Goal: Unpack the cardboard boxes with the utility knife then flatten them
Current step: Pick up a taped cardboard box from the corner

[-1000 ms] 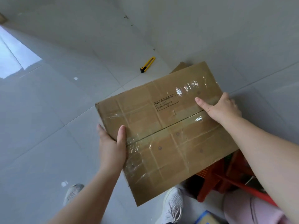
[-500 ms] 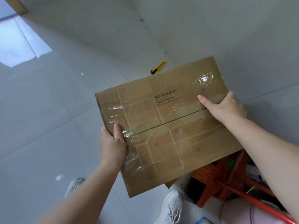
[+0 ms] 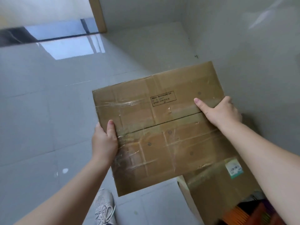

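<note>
Tiled floor, doorway and a shoe

A glossy grey tiled floor (image 3: 40, 111) is reflecting pale light from a doorway, a wooden door frame (image 3: 98, 13) is standing at the top, and a grey laced sneaker (image 3: 104, 207) is resting on the tiles beside an orange slatted object (image 3: 235, 215) at lower right.

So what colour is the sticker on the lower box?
Green and white sticker, on the lower cardboard box; head view.

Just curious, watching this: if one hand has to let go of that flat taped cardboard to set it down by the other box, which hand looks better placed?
Probably the right hand: it grips the flattened cardboard on the side nearest the second box, lower right. The left hand grips the far edge.
</note>
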The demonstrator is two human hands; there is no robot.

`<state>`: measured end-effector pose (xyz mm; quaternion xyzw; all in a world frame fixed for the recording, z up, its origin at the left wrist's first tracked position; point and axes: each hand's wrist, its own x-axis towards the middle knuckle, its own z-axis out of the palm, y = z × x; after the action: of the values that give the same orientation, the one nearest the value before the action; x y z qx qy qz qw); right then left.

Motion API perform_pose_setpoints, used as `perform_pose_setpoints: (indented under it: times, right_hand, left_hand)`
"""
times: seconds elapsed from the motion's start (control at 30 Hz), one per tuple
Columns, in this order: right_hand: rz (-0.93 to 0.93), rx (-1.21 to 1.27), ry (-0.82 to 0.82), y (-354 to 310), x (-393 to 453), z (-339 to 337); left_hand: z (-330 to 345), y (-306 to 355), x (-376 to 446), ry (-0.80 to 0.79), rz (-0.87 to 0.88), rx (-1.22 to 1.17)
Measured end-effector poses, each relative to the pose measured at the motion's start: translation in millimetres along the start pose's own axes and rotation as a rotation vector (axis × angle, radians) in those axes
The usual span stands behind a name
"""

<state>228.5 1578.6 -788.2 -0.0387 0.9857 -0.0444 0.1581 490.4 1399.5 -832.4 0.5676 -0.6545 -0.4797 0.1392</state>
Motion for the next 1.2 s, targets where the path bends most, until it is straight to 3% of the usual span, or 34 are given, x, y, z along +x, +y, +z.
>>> perform_pose_setpoints:
  times: [0.2,0.4,0.8,1.2]
  right_hand:
    - [-0.091,0.028,-0.020,-126,-14,24]
    - [-0.258,-0.026,-0.035,-208,-9,56]
    - [-0.478,-0.132,-0.111,-297,-11,129]
    - [-0.508,-0.267,-0.088,-337,-23,269]
  left_hand:
    - [-81,-19,80,0.094,-0.030,0.062]
    - [-121,-41,138,0.225,-0.109,0.216]
    - [-166,-100,213,0.384,-0.249,0.343]
    - [-173,-222,298,0.330,-0.277,0.501]
